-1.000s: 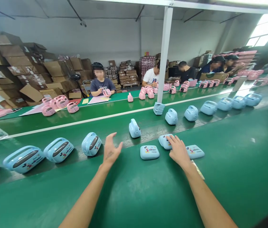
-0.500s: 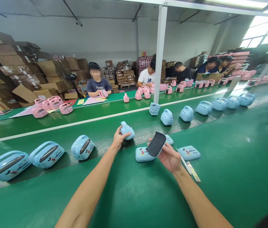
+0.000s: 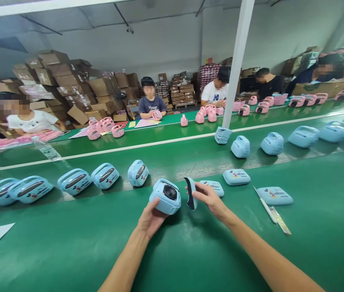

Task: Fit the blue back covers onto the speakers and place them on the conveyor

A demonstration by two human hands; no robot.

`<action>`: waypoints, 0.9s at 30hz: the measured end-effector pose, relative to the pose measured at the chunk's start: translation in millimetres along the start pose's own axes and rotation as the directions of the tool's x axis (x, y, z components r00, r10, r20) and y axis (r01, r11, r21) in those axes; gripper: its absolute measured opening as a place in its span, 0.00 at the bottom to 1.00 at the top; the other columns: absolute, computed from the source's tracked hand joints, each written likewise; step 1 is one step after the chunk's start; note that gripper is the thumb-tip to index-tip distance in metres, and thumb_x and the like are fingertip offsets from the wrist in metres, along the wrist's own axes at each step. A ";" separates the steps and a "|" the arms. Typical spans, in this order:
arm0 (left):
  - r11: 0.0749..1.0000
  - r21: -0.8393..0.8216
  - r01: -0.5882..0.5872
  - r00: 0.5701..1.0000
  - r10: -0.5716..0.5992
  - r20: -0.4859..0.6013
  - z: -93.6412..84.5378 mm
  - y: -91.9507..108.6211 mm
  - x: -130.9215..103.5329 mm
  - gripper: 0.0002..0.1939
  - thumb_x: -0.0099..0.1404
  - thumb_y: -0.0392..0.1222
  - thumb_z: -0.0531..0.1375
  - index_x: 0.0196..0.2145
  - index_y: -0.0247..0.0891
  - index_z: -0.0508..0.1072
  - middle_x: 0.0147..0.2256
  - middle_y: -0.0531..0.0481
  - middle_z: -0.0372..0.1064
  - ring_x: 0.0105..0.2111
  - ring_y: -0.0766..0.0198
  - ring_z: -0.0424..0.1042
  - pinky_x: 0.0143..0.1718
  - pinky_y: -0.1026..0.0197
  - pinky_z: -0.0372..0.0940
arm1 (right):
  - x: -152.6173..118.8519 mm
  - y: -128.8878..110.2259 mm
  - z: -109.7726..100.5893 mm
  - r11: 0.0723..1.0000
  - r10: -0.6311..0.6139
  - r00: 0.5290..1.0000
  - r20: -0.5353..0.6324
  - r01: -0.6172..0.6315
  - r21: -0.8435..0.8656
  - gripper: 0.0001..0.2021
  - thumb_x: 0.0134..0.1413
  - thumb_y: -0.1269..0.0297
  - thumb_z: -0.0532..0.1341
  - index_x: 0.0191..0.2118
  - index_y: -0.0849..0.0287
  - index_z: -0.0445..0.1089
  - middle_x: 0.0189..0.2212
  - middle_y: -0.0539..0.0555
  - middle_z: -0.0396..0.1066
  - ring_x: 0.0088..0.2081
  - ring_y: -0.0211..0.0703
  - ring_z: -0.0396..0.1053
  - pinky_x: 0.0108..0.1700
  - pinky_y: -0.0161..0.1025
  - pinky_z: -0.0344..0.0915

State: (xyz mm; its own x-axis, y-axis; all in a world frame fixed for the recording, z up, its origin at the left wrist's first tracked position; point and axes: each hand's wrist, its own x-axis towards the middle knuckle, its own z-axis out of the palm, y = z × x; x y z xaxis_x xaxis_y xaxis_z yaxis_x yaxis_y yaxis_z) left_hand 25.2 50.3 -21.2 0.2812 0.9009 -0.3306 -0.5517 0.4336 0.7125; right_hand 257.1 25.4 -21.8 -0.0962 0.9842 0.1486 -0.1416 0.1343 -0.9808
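Observation:
A light blue portable speaker (image 3: pixel 161 205) rests in my left hand (image 3: pixel 150 221), fingers wrapped around its side and base. Its front is uncovered, so the round black speaker cone shows. Just right of it, my right hand (image 3: pixel 213 198) grips a blue front panel (image 3: pixel 191 194), held nearly edge-on with its dark side toward the speaker. A gap separates the two parts. Behind my right hand lies a printed blue panel (image 3: pixel 216 188), partly covered by the fingers. Two more printed panels, a near one (image 3: pixel 274 196) and a farther one (image 3: pixel 236 177), lie to the right.
A white pen-like tool (image 3: pixel 267 209) and a pale strip (image 3: pixel 281 222) lie at right. Blue speakers (image 3: pixel 74 181) line the belt on both sides, with a stack of blue pieces (image 3: pixel 222 135) behind. Across the line, people handle pink speakers (image 3: pixel 211 114). A white post (image 3: pixel 237 61) rises beyond.
My left hand has brought the speaker nearer and turned its open front into view. The panel in my right hand has swung from face-on to edge-on. The camera view has turned left.

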 end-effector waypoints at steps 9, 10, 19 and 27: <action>0.978 0.153 -0.145 0.988 0.134 0.080 7.4 -16.4 -17.7 0.44 0.52 0.47 0.75 0.64 0.46 0.66 0.58 0.40 0.73 0.55 0.43 0.74 0.49 0.52 0.73 | -16.2 -2.1 43.9 0.822 -0.291 0.957 0.001 0.250 -0.512 0.28 0.55 0.55 0.68 0.61 0.52 0.69 0.52 0.60 0.74 0.47 0.52 0.74 0.53 0.52 0.72; 0.977 0.162 -0.137 0.989 0.125 0.083 7.6 -17.0 -19.2 0.43 0.52 0.48 0.75 0.63 0.44 0.67 0.57 0.39 0.73 0.54 0.43 0.74 0.48 0.52 0.73 | -18.3 -0.5 45.9 0.808 -0.302 0.953 -0.006 0.253 -0.532 0.29 0.55 0.55 0.69 0.62 0.52 0.69 0.53 0.60 0.73 0.48 0.54 0.73 0.53 0.53 0.72; 0.971 0.218 -0.094 0.995 0.086 0.046 10.2 -19.7 -27.9 0.40 0.53 0.46 0.75 0.62 0.46 0.69 0.56 0.43 0.75 0.57 0.44 0.72 0.58 0.49 0.66 | -33.1 8.2 41.0 0.744 -0.351 0.935 0.051 0.312 -0.591 0.39 0.51 0.51 0.71 0.68 0.49 0.62 0.62 0.62 0.64 0.62 0.62 0.65 0.63 0.58 0.66; 0.997 0.059 0.052 0.992 -0.058 0.114 10.2 -27.2 -25.6 0.27 0.56 0.54 0.71 0.50 0.38 0.77 0.52 0.40 0.78 0.58 0.39 0.71 0.59 0.41 0.65 | -32.9 6.9 31.6 0.707 -0.410 0.890 0.197 0.447 -0.548 0.44 0.50 0.49 0.72 0.71 0.45 0.56 0.69 0.58 0.57 0.70 0.64 0.54 0.69 0.64 0.53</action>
State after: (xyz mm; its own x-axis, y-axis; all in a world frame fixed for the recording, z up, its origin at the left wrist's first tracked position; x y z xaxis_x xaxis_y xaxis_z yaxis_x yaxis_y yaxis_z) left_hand 41.0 15.3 -25.8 0.4002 0.8663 -0.2989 -0.4895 0.4778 0.7294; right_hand 228.2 -9.8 -29.4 -0.2221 0.7983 0.5598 0.3965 0.5984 -0.6962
